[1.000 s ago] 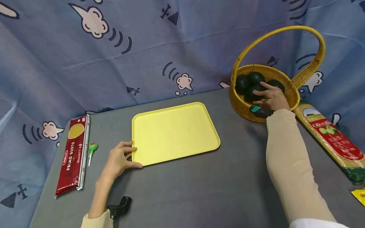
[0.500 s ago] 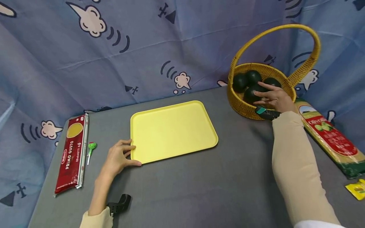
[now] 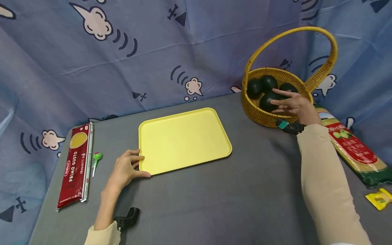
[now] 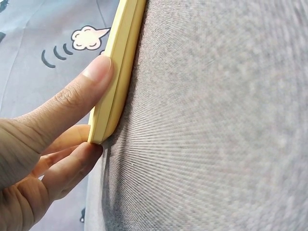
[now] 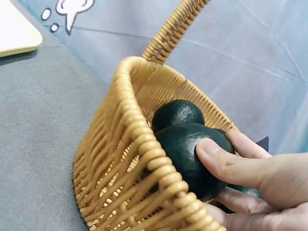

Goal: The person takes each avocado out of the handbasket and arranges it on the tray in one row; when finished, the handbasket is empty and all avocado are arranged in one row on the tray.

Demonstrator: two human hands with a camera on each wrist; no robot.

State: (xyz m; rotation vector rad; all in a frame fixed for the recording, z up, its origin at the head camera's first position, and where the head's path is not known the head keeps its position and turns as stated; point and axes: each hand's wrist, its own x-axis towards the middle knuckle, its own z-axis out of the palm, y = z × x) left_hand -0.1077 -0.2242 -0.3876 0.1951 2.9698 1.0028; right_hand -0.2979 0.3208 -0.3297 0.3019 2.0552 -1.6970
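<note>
In the head view my left hand holds the near left corner of a shallow yellow tray, which lies on the table. The left wrist view has the thumb on one side of the tray's rim and fingertips at the corner. At the right, my right hand reaches into a yellow wicker basket holding several dark green avocados. Thumb and fingers lie around the front avocado in the right wrist view, gripping it inside the basket; its underside is hidden.
A red spaghetti packet and a green lollipop lie left of the tray. Right of the basket is a long Olivoilà packet, with a small yellow wrapped item nearer. A patterned blue cloth hangs behind; the basket's tall handle arches up.
The view has shifted slightly rightward. My right hand has changed its position a little around the front avocado, the forearm drawing to the right. My left hand stays on the tray corner.
</note>
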